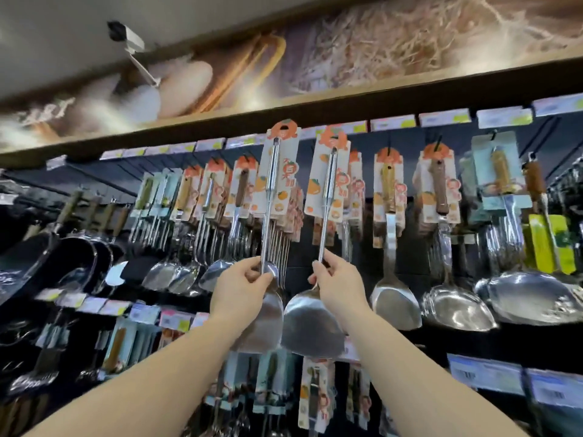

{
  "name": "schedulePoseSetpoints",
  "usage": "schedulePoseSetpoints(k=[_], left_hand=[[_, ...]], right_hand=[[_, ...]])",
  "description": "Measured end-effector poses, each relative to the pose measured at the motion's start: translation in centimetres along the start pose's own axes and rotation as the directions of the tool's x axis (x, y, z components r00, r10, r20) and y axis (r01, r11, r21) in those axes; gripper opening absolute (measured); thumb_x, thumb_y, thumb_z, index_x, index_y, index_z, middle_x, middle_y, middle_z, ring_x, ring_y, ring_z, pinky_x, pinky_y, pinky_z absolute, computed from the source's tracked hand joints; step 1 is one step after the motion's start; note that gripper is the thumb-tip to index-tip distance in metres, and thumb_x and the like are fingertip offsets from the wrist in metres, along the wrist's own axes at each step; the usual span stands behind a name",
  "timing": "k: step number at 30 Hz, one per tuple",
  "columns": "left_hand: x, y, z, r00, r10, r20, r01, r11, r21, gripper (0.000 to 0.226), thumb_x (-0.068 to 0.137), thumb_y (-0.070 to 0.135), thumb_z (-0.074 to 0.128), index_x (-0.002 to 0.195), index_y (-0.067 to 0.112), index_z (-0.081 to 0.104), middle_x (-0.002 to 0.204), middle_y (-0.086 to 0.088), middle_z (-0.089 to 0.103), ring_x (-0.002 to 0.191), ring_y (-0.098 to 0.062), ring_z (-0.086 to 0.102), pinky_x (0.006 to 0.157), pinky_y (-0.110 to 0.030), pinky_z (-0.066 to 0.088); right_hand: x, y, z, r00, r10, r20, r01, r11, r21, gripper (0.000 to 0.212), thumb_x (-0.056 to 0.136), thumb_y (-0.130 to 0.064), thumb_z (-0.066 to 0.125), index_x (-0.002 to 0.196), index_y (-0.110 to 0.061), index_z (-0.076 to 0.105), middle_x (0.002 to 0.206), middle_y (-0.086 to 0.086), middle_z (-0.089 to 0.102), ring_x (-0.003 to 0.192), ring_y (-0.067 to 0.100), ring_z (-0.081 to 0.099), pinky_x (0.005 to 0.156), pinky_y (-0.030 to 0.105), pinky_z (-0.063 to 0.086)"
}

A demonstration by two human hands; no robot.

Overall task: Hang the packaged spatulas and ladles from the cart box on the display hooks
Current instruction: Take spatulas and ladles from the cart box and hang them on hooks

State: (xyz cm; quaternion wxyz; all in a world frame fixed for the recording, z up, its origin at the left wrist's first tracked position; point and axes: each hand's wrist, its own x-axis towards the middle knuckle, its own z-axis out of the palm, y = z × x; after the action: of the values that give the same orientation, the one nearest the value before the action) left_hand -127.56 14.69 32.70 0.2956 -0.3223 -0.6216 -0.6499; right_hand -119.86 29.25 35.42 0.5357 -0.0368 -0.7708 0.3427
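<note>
Left hand [244, 283] grips one spatula [268, 313], right hand [337, 282] pinches another spatula [310, 323]; both raised just below price-tag rail [394, 123].

Two packaged spatulas held up side by side before the display wall: left spatula [270, 197] in the left hand [244, 283], right spatula [326, 197] in the right hand [339, 283]. Behind them, hanging utensils [391, 241] in a row; price tags [441, 118] above; security camera [124, 36] far upper left
</note>
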Motion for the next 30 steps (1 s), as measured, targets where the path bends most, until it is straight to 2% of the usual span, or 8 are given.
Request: schedulePoseSetpoints(k=[5, 8, 12, 16, 21, 24, 28, 30], left_hand=[[4.5, -3.4, 1.4, 1.0, -0.018, -0.024, 0.017, 0.999, -0.039, 0.045, 0.085, 0.03, 0.067, 0.129, 0.024, 0.058, 0.082, 0.009, 0.068, 0.089, -0.016, 0.064, 0.084, -0.033, 0.051], [6.7, -5.2, 1.9, 0.999, -0.006, -0.036, 0.005, 1.0, -0.03, 0.044, 0.087, 0.028, 0.066, 0.13, 0.023, 0.057, 0.078, 0.005, 0.068, 0.08, -0.012, 0.061, 0.073, -0.027, 0.048], [9.3, -6.6, 2.4, 0.999, 0.034, -0.031, -0.037, 0.995, -0.094, 0.038, 0.089, 0.022, 0.065, 0.126, 0.02, 0.061, 0.069, 0.007, 0.062, 0.066, -0.001, 0.051, 0.062, -0.012, 0.036], [11.5, -7.9, 3.0, 0.999, 0.045, -0.02, -0.047, 0.988, -0.149, 0.037, 0.088, 0.023, 0.065, 0.125, 0.02, 0.062, 0.072, 0.011, 0.063, 0.068, 0.0, 0.052, 0.064, -0.021, 0.039], [12.9, -9.4, 3.0, 0.995, 0.096, 0.0, -0.095, 0.981, -0.169, 0.039, 0.088, 0.022, 0.065, 0.127, 0.021, 0.06, 0.069, 0.011, 0.063, 0.07, 0.003, 0.053, 0.065, -0.018, 0.038], [13.4, -10.2, 3.0, 0.995, 0.094, 0.011, -0.09, 0.977, -0.193, 0.042, 0.088, 0.022, 0.065, 0.129, 0.019, 0.058, 0.072, 0.013, 0.064, 0.072, 0.002, 0.055, 0.074, -0.024, 0.041], [13.6, -10.8, 2.9, 0.996, 0.081, 0.021, -0.075, 0.973, -0.221, 0.041, 0.088, 0.022, 0.066, 0.129, 0.02, 0.059, 0.073, 0.016, 0.064, 0.075, 0.0, 0.056, 0.079, -0.025, 0.041], [13.6, -11.1, 2.9, 0.998, 0.066, 0.023, -0.058, 0.968, -0.243, 0.044, 0.087, 0.022, 0.066, 0.13, 0.019, 0.057, 0.074, 0.014, 0.064, 0.075, -0.001, 0.057, 0.079, -0.025, 0.041]], right_hand=[[4.4, 2.8, 3.0, 1.0, -0.006, -0.003, 0.006, 0.999, -0.033, 0.035, 0.099, -0.026, 0.048, 0.132, -0.018, 0.055, 0.07, -0.007, 0.063, 0.053, 0.004, 0.05, 0.051, 0.017, 0.034], [6.2, 4.0, 4.4, 1.0, -0.011, -0.017, 0.01, 0.999, -0.032, 0.032, 0.099, -0.025, 0.048, 0.129, -0.018, 0.058, 0.07, -0.007, 0.062, 0.055, 0.004, 0.049, 0.051, 0.015, 0.034], [8.2, 4.5, 5.9, 0.999, -0.01, -0.039, 0.007, 0.997, -0.079, 0.035, 0.1, -0.025, 0.047, 0.133, -0.02, 0.055, 0.076, -0.004, 0.064, 0.061, 0.005, 0.051, 0.054, 0.016, 0.035], [9.7, 4.0, 7.3, 0.998, -0.03, -0.062, 0.023, 0.995, -0.099, 0.037, 0.1, -0.023, 0.046, 0.136, -0.023, 0.051, 0.083, -0.005, 0.064, 0.063, 0.003, 0.051, 0.054, 0.016, 0.035], [11.7, 3.4, 8.8, 0.994, -0.046, -0.097, 0.028, 0.985, -0.173, 0.039, 0.1, -0.025, 0.046, 0.139, -0.021, 0.049, 0.078, -0.005, 0.064, 0.065, 0.006, 0.053, 0.06, 0.02, 0.039], [12.2, 3.2, 9.0, 0.993, -0.049, -0.104, 0.028, 0.982, -0.188, 0.041, 0.101, -0.024, 0.046, 0.141, -0.02, 0.046, 0.081, -0.001, 0.066, 0.065, 0.008, 0.053, 0.058, 0.021, 0.04], [12.4, 3.1, 9.1, 0.989, -0.05, -0.135, 0.022, 0.979, -0.203, 0.032, 0.1, -0.023, 0.046, 0.131, -0.018, 0.056, 0.086, 0.005, 0.069, 0.072, 0.014, 0.055, 0.067, 0.027, 0.043], [12.6, 3.3, 9.2, 0.99, -0.044, -0.136, 0.015, 0.978, -0.208, 0.027, 0.1, -0.023, 0.045, 0.122, -0.02, 0.061, 0.085, 0.005, 0.069, 0.07, 0.013, 0.055, 0.063, 0.025, 0.042]])
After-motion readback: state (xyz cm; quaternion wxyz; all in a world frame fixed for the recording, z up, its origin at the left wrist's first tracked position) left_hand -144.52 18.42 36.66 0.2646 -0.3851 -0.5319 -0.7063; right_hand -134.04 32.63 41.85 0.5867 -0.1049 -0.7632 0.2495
